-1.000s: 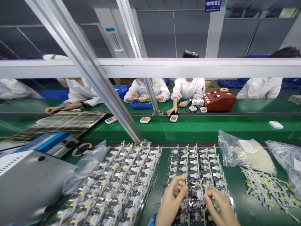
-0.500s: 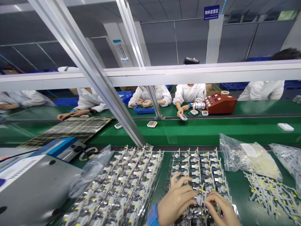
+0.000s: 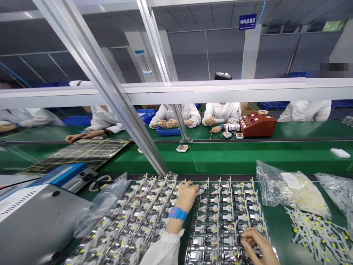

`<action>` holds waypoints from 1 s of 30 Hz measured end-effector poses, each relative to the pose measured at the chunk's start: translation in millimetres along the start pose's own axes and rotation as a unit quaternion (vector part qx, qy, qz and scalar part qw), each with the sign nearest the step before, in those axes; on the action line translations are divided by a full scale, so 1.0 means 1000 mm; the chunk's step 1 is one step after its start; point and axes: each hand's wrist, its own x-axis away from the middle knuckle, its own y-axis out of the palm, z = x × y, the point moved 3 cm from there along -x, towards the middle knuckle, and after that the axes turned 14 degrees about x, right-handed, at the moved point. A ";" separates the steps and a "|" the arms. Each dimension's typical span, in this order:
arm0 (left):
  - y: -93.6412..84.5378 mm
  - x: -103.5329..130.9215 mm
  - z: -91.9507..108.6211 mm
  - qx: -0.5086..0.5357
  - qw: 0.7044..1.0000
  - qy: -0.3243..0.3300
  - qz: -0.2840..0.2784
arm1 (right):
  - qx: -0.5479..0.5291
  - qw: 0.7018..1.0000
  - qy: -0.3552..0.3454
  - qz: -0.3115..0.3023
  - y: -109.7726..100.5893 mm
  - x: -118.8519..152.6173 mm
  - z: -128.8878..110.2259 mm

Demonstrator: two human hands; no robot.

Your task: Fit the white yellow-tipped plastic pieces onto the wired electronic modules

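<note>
My left hand (image 3: pixel 187 195), with a blue wristband, reaches to the far left corner of the right-hand clear plastic tray (image 3: pixel 188 254). Its fingers are bent down over the small parts there, and their tips are hidden. Over the tray's near right side is my right hand (image 3: pixel 257 243), thumb and fingers curled together close to the parts; whatever they hold is too small to make out. Rows of small grey-white motor-like parts (image 3: pixel 227 218) with pale strips and yellow tips fill this tray. A second tray of similar parts (image 3: pixel 132 221) lies left of my left forearm.
Loose white strips with yellow tips (image 3: pixel 320 232) are heaped at right, beneath a clear bag (image 3: pixel 298 187). A grey-and-blue machine (image 3: pixel 41 217) stands at left. A metal post (image 3: pixel 118 99) rises ahead. Beyond the green conveyor (image 3: pixel 234 156), co-workers in white sit near a red-brown box (image 3: pixel 257 124).
My left hand has moved away from my right hand, forward and left to the tray's far corner. My right hand stays near the same place. A white device on the conveyor has shifted slightly right.
</note>
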 end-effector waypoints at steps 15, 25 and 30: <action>0.011 -0.008 -0.010 0.032 0.999 0.000 -0.034 | 0.002 0.999 0.039 -0.036 -0.005 -0.002 -0.011; 0.013 -0.005 -0.005 0.041 0.999 -0.010 -0.033 | 0.012 0.998 0.039 -0.047 0.000 -0.001 -0.006; -0.002 0.011 -0.002 0.017 0.999 -0.026 -0.017 | 0.030 0.998 0.034 -0.038 -0.009 -0.001 0.000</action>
